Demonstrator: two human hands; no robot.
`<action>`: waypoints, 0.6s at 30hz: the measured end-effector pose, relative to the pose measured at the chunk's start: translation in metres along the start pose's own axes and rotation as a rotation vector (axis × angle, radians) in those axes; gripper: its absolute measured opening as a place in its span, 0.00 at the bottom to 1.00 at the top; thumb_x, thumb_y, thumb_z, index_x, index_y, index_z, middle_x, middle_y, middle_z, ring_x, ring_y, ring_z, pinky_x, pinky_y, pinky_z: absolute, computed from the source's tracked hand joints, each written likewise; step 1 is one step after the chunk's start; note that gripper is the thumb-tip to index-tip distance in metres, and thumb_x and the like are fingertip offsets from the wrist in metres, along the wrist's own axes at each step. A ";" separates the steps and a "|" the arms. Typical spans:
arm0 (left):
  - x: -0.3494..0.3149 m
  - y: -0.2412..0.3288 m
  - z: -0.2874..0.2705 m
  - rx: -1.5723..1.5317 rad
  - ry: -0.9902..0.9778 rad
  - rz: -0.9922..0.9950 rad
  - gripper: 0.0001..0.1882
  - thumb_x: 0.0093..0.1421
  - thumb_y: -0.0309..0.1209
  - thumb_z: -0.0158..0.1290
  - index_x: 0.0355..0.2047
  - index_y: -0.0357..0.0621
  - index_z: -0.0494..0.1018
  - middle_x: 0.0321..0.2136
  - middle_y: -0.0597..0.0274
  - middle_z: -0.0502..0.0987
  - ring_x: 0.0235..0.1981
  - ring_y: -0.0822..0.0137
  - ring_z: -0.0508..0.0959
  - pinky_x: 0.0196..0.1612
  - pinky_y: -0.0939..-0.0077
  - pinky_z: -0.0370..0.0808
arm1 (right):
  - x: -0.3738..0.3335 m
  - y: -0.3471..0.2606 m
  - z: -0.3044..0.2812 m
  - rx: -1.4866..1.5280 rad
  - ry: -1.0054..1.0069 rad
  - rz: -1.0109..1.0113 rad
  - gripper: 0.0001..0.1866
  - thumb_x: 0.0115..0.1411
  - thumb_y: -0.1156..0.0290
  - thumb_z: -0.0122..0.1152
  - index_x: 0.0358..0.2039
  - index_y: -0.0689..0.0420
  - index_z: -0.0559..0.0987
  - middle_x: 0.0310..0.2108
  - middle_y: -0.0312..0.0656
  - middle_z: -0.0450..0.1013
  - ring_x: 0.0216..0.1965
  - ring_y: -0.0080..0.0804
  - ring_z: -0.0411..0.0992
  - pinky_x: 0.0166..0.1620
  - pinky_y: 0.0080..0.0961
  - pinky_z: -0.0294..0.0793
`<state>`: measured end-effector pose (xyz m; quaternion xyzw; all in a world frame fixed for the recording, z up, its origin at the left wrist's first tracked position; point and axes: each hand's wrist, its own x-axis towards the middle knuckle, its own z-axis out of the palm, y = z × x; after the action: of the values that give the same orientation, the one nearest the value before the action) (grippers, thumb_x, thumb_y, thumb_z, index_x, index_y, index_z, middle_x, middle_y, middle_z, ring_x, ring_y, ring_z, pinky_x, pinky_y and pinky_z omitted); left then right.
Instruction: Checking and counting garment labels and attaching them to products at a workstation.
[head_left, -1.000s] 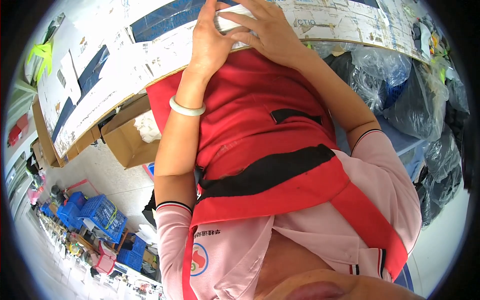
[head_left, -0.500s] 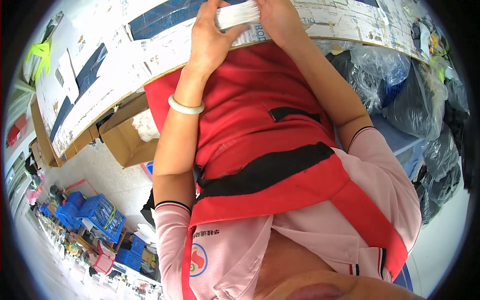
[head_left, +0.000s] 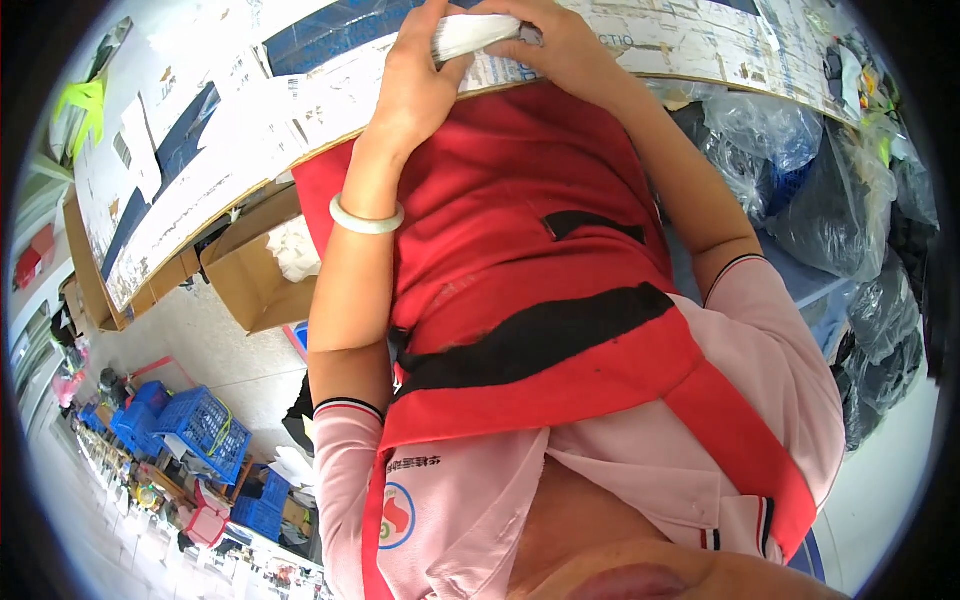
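Over the near edge of a worktable covered in worn white cardboard [head_left: 700, 50], a white bundle of thin, layered strands or strips [head_left: 474, 34] is held between both hands. Its exact kind is unclear. My left hand [head_left: 418, 90] is closed round its left end, thumb on the near side. The fingers of my right hand [head_left: 565, 50] curve over the right end, with the thumb below, pinching it. The upper edge of the picture cuts off some of the left fingertips.
Beneath the table at left stands an open brown carton [head_left: 255, 280] with white material inside. Filled clear and dark plastic bags [head_left: 820, 210] crowd the right side. Blue plastic baskets [head_left: 205, 430] stand on the floor at lower left. Yellow-green material [head_left: 85, 110] lies at the table's far left.
My right hand has shifted its hold, its fingers now arched over the bundle with the thumb beneath. The bundle looks narrower and bent. My left hand has moved slightly left.
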<state>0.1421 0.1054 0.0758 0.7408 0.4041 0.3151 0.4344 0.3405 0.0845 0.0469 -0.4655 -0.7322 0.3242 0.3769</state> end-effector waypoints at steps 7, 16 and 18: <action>-0.003 -0.041 0.002 -0.686 0.037 0.003 0.38 0.61 0.22 0.54 0.69 0.45 0.53 0.63 0.52 0.62 0.65 0.59 0.62 0.62 0.70 0.63 | 0.002 -0.007 0.017 -0.254 0.074 -0.031 0.24 0.51 0.64 0.69 0.49 0.58 0.76 0.45 0.49 0.73 0.48 0.49 0.69 0.53 0.40 0.68; 0.005 -0.022 0.026 -0.965 0.325 -0.118 0.37 0.72 0.50 0.38 0.70 0.37 0.45 0.67 0.46 0.56 0.68 0.57 0.55 0.70 0.65 0.48 | 0.003 -0.010 0.015 -0.224 0.087 0.004 0.26 0.50 0.62 0.71 0.49 0.58 0.76 0.43 0.50 0.73 0.47 0.50 0.69 0.52 0.42 0.68; 0.006 -0.023 0.026 -0.915 0.325 -0.113 0.37 0.72 0.51 0.37 0.70 0.37 0.45 0.67 0.46 0.56 0.69 0.57 0.55 0.71 0.65 0.47 | 0.002 -0.009 0.015 -0.200 0.090 -0.002 0.26 0.51 0.62 0.71 0.49 0.58 0.76 0.44 0.50 0.73 0.47 0.50 0.69 0.52 0.42 0.68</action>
<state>0.1593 0.1074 0.0450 0.3919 0.3266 0.5479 0.6630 0.3229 0.0815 0.0469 -0.5142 -0.7437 0.2281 0.3612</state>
